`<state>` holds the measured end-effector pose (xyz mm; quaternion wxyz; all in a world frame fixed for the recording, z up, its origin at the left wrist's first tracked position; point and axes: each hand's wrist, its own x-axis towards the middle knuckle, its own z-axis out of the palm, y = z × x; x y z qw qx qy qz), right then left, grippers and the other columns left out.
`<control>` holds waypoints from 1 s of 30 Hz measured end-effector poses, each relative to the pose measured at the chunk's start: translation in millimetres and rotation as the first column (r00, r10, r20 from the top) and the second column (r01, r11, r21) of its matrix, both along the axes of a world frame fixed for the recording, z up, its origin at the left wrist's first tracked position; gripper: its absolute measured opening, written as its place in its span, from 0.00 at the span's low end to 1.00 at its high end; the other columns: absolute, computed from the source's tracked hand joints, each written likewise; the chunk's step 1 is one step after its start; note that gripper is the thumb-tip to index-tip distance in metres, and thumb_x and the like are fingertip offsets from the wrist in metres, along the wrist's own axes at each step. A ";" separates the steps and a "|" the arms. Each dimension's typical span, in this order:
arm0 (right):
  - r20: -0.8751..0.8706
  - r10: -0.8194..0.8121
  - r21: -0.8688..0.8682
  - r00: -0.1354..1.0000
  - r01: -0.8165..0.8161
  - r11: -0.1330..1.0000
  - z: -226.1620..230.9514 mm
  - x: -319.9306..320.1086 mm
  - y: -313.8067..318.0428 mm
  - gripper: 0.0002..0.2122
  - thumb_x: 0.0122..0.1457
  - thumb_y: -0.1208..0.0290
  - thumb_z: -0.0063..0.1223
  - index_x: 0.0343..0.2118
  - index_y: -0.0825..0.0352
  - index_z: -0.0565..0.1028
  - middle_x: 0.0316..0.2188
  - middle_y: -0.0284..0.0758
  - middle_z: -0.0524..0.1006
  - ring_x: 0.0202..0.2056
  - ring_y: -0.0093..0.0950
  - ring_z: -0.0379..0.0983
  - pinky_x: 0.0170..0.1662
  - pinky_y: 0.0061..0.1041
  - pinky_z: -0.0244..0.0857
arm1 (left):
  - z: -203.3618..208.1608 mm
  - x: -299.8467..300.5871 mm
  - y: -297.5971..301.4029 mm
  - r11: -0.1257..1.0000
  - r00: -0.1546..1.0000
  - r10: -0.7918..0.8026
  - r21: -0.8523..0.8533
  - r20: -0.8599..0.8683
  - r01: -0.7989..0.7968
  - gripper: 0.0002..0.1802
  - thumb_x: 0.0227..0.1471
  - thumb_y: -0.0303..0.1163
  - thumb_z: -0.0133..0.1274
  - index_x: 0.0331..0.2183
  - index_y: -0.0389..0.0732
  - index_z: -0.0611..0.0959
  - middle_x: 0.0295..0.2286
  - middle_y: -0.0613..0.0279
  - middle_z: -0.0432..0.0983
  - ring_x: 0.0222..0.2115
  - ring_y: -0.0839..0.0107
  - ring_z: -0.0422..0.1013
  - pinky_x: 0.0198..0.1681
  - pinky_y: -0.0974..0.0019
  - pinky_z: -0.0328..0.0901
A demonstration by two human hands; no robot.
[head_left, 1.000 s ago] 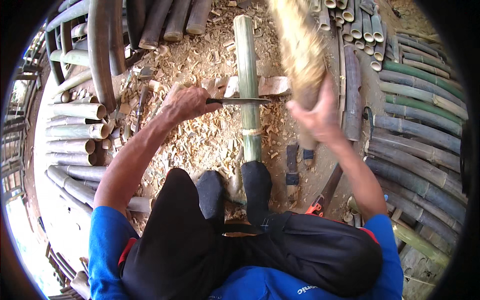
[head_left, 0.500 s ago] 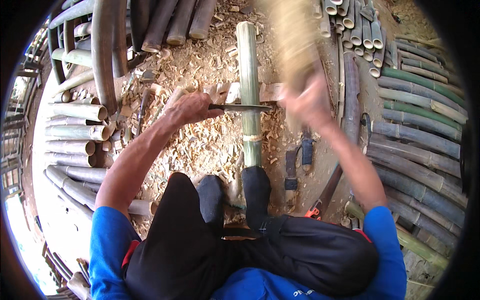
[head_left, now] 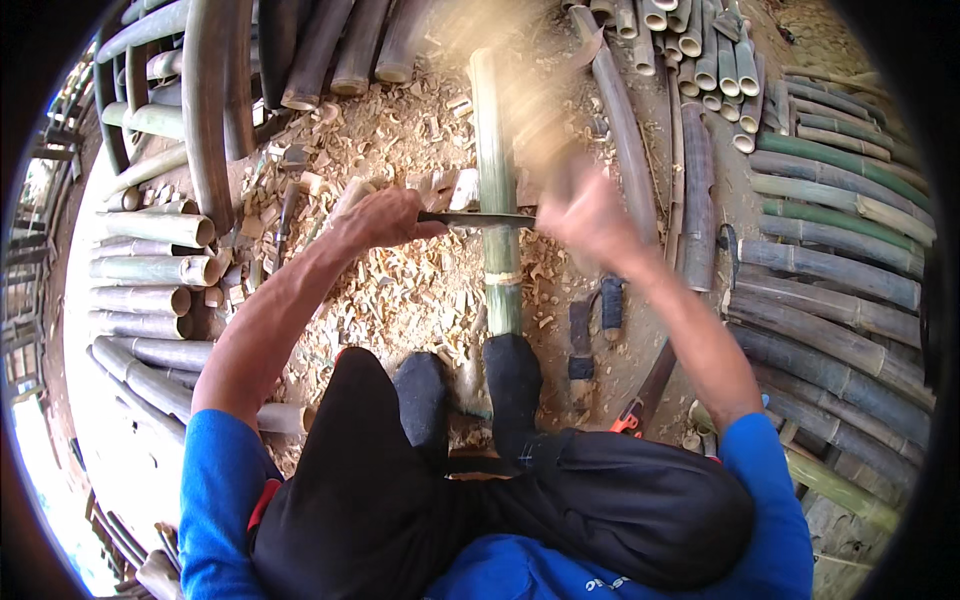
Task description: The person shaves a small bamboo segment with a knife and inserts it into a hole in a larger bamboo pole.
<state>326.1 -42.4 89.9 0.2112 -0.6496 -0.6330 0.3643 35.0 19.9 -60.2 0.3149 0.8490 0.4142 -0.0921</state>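
Note:
My left hand point(head_left: 385, 217) is closed around the handle of a knife point(head_left: 465, 219). Its dark, narrow blade lies crosswise over a pale green bamboo length point(head_left: 502, 265), which runs away from me. The near end of the bamboo meets my right foot, in a dark sock point(head_left: 512, 375). My right hand point(head_left: 592, 215) grips a wooden mallet point(head_left: 535, 115), smeared by motion. The pale mallet head slants up and left, overlapping the far part of the bamboo in view. The blade's tip is close to my right hand, and I cannot tell whether they touch.
Wood shavings point(head_left: 410, 285) cover the ground. Two tools with wrapped handles point(head_left: 611, 305) lie right of the bamboo, and a saw with an orange part point(head_left: 630, 415) sits nearer me. Bamboo poles point(head_left: 840, 265) are stacked at the right, with cut bamboo pieces point(head_left: 155, 268) at the left.
The mallet has swung left toward the bamboo, and my right hand has shifted slightly left with it. My left hand and the knife stay nearly in place.

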 end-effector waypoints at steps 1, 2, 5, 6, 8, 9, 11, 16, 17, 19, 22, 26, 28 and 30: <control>0.132 0.109 -0.282 0.985 -0.068 0.957 -8.8 -4.6 -4.1 0.34 0.48 0.74 0.64 0.59 0.78 0.64 0.49 0.50 0.74 0.41 0.37 0.78 0.43 0.29 0.78 | -3.5 2.8 -3.3 1.000 1.000 -0.002 0.004 0.005 0.002 0.33 0.55 0.63 0.55 0.31 0.38 0.88 0.14 0.65 0.73 0.12 0.74 0.65 0.16 0.64 0.62; 0.220 0.281 -0.524 0.934 -0.129 0.842 -15.1 -10.0 -7.7 0.38 0.45 0.76 0.65 0.61 0.79 0.62 0.49 0.51 0.74 0.42 0.38 0.77 0.46 0.29 0.78 | -7.1 6.5 -7.3 1.000 1.000 -0.020 -0.004 -0.015 0.020 0.33 0.56 0.62 0.54 0.30 0.38 0.88 0.15 0.65 0.74 0.12 0.74 0.66 0.16 0.65 0.63; 0.324 0.350 -0.323 0.879 -0.245 0.914 28.5 19.1 36.8 0.39 0.43 0.75 0.66 0.60 0.79 0.63 0.47 0.48 0.76 0.41 0.33 0.78 0.45 0.26 0.76 | -8.7 6.6 -6.4 0.998 0.995 -0.025 -0.055 -0.101 0.019 0.32 0.57 0.62 0.54 0.30 0.39 0.88 0.16 0.64 0.74 0.13 0.75 0.65 0.16 0.66 0.63; 0.298 0.300 -0.171 0.906 -0.259 0.951 48.4 21.8 37.0 0.37 0.44 0.74 0.66 0.59 0.78 0.64 0.47 0.48 0.77 0.41 0.32 0.79 0.46 0.26 0.77 | -11.2 4.8 -15.3 0.995 0.997 -0.006 -0.099 -0.074 -0.001 0.32 0.58 0.62 0.54 0.28 0.39 0.86 0.16 0.63 0.74 0.14 0.72 0.68 0.19 0.64 0.66; 0.139 0.215 0.139 0.967 -0.234 0.962 95.6 33.1 40.0 0.34 0.46 0.72 0.67 0.57 0.77 0.67 0.45 0.47 0.78 0.39 0.30 0.80 0.44 0.26 0.78 | -5.8 3.9 -19.5 0.992 0.999 0.020 -0.127 -0.049 -0.026 0.31 0.58 0.61 0.53 0.26 0.39 0.83 0.16 0.62 0.73 0.16 0.69 0.71 0.23 0.62 0.69; 0.006 0.187 0.270 0.982 -0.182 0.945 108.9 37.0 37.9 0.33 0.48 0.70 0.67 0.56 0.77 0.68 0.45 0.47 0.78 0.37 0.29 0.80 0.42 0.26 0.79 | -2.8 5.4 -17.7 0.994 1.000 -0.002 -0.108 -0.023 -0.001 0.31 0.58 0.61 0.53 0.27 0.40 0.83 0.17 0.62 0.74 0.16 0.69 0.70 0.23 0.63 0.69; -0.091 0.055 0.425 0.994 -0.012 0.905 83.1 29.9 28.1 0.27 0.50 0.66 0.66 0.50 0.75 0.69 0.39 0.44 0.77 0.34 0.29 0.78 0.37 0.29 0.78 | 3.5 6.7 -15.6 0.996 1.000 -0.020 -0.092 -0.003 0.020 0.31 0.58 0.61 0.53 0.27 0.40 0.83 0.17 0.62 0.74 0.16 0.70 0.70 0.23 0.63 0.69; 0.296 0.371 -0.377 0.880 -0.249 0.892 -60.8 1.1 -46.3 0.36 0.48 0.76 0.62 0.60 0.78 0.60 0.46 0.53 0.74 0.40 0.37 0.79 0.39 0.32 0.80 | 0.3 17.6 -19.2 0.955 0.997 0.030 -0.292 -0.070 -0.049 0.28 0.59 0.60 0.53 0.29 0.42 0.84 0.19 0.64 0.76 0.17 0.73 0.70 0.26 0.65 0.69; 0.288 0.376 -0.381 0.881 -0.255 0.889 -45.2 -4.9 -37.1 0.36 0.48 0.76 0.62 0.60 0.78 0.60 0.46 0.53 0.74 0.40 0.37 0.79 0.39 0.32 0.80 | -5.9 15.2 -22.3 0.950 0.995 0.028 -0.306 -0.096 -0.056 0.27 0.58 0.59 0.55 0.29 0.42 0.85 0.20 0.66 0.78 0.17 0.75 0.69 0.24 0.66 0.68; 0.199 0.382 -0.498 0.902 -0.243 0.832 3.7 -13.0 -2.6 0.39 0.45 0.75 0.64 0.61 0.80 0.58 0.54 0.59 0.70 0.47 0.41 0.78 0.43 0.31 0.80 | -15.6 6.1 -7.4 0.878 0.991 0.092 -0.461 -0.098 -0.127 0.27 0.56 0.58 0.59 0.30 0.40 0.86 0.22 0.64 0.80 0.15 0.76 0.68 0.22 0.67 0.66; 0.030 0.232 -0.098 0.972 -0.229 0.969 -14.4 15.1 -1.8 0.40 0.44 0.68 0.68 0.60 0.77 0.60 0.47 0.52 0.74 0.42 0.36 0.79 0.44 0.33 0.79 | -21.0 3.9 4.4 0.791 0.992 0.051 -0.602 -0.112 -0.109 0.24 0.55 0.55 0.61 0.29 0.40 0.86 0.23 0.64 0.81 0.15 0.78 0.67 0.19 0.71 0.62; -0.543 -0.074 -0.268 0.836 -0.090 0.959 5.5 29.8 -6.1 0.35 0.45 0.68 0.64 0.57 0.77 0.64 0.39 0.45 0.78 0.35 0.30 0.80 0.44 0.35 0.79 | -10.1 14.8 14.2 0.832 0.990 -0.036 -0.552 -0.139 -0.047 0.19 0.57 0.48 0.61 0.28 0.40 0.85 0.21 0.66 0.78 0.14 0.80 0.63 0.14 0.72 0.56; -0.608 -0.089 -0.256 0.789 -0.089 0.963 -5.2 23.9 -10.6 0.33 0.45 0.69 0.63 0.55 0.77 0.66 0.37 0.44 0.78 0.33 0.29 0.80 0.42 0.34 0.78 | 3.7 18.9 35.1 0.888 0.979 -0.114 -0.458 -0.167 0.025 0.16 0.58 0.45 0.59 0.29 0.41 0.84 0.20 0.70 0.73 0.15 0.81 0.62 0.14 0.71 0.55; -0.600 -0.166 -0.261 0.782 0.005 0.965 -25.8 32.9 -22.3 0.26 0.46 0.73 0.58 0.49 0.77 0.69 0.33 0.40 0.77 0.30 0.27 0.79 0.37 0.31 0.77 | 22.5 46.2 39.6 0.964 0.938 -0.242 -0.167 -0.247 0.205 0.15 0.60 0.44 0.57 0.27 0.45 0.82 0.17 0.74 0.65 0.15 0.81 0.58 0.15 0.73 0.53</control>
